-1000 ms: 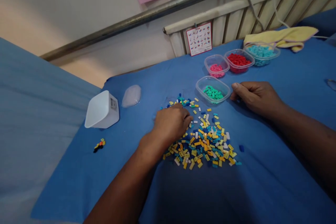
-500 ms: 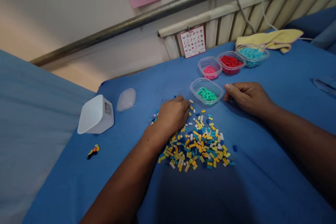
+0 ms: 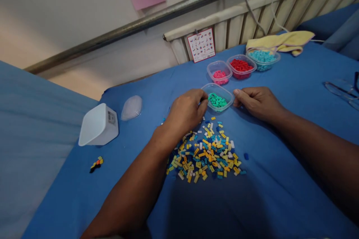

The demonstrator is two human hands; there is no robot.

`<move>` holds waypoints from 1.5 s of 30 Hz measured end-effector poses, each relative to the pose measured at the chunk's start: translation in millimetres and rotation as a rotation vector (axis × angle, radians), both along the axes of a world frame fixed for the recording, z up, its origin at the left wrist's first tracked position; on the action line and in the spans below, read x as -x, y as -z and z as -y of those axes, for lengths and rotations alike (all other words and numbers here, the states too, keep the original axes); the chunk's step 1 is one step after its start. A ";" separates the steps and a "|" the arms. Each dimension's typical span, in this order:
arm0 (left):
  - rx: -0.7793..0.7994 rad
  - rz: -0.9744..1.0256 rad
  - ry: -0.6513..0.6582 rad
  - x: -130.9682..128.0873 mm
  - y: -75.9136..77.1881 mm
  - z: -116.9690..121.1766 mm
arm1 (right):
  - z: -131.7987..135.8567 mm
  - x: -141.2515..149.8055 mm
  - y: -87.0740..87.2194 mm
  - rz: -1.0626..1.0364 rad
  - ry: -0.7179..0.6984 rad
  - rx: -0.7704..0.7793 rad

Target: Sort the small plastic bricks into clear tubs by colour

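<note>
A clear plastic box [image 3: 206,86] holds small green building bricks [image 3: 217,101]. My left hand [image 3: 187,109] is at its left rim, thumb and fingers bent together close to the edge; anything between the fingertips is hidden. Opposite, my right hand [image 3: 256,101] rests on the cloth with curled fingers, thumb tip right beside the box's right rim; I cannot tell whether it touches, or if it holds anything. Below the left hand spreads a pile of loose bricks [image 3: 206,155] in yellow, orange, white, teal and dark blue. Part of the pile is covered by that hand.
Behind stand boxes of pink bricks [image 3: 220,77], red bricks [image 3: 241,65] and light blue bricks [image 3: 263,56], beside a yellow cloth [image 3: 291,42]. At left are a white tub [image 3: 98,125], a clear lid [image 3: 131,107] and a few joined bricks [image 3: 97,164]. Glasses [image 3: 342,91] lie far right.
My left hand has risen from the pile and moved to the green bricks' box, at its left rim. The right hand stays by the box. The whole view has shifted slightly.
</note>
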State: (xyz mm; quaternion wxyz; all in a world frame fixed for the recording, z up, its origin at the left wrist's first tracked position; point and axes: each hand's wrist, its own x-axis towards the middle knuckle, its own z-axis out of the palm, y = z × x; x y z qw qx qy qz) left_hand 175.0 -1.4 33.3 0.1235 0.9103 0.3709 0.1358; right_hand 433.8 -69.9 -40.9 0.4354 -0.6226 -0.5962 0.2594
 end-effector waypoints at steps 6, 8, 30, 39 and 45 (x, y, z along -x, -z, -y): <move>-0.045 0.157 -0.023 9.4 -6.9 -15.2 | 0.8 -4.1 4.7 -0.040 0.003 0.013; -0.047 0.113 -0.092 34.5 -12.9 -16.7 | 1.6 -4.9 6.2 -0.037 -0.006 0.024; 0.244 -0.266 -0.245 153.4 11.9 33.4 | 16.2 -5.2 5.5 0.173 0.174 0.143; 0.254 -0.342 -0.203 152.0 4.6 42.3 | 19.0 -0.6 -2.8 0.181 0.188 0.155; 0.277 -0.348 -0.175 145.1 1.6 47.6 | 20.7 -3.6 1.8 0.182 0.193 0.154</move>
